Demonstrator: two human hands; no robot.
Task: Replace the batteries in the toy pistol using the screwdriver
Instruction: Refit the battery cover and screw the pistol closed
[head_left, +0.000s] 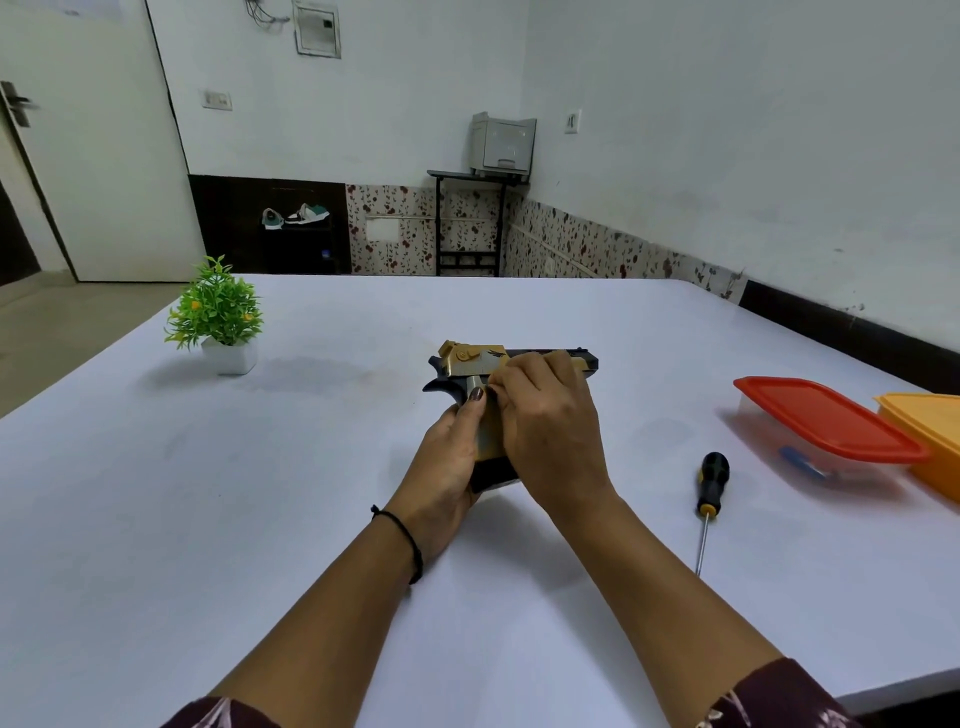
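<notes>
1. We had the toy pistol (470, 358) in both hands over the middle of the table (311, 467), barrel pointing right. The butt was either resting on the top or just above it; we couldn't tell.
2. Our left hand (447, 452) was wrapped round the grip from the left, thumb pressed on its side panel, probably just to keep the thing steady.
3. Our right hand (550, 431) came over the top, fingers curled down onto that same side, tips right by the left thumb. We reckon it was working at the battery cover, but the hand hid whether the cover was on or off.
4. The screwdriver (712, 480) lay flat just off to the right, handle away from us, untouched. Easy grab for the right hand.
5. Further right, a red-lidded container (826, 415) sat right against an orange container (935, 431) near the table's right edge.
6. A small potted plant (218, 312) stood well off to the left, with bare white top between it and the pistol, and more toward us.
</notes>
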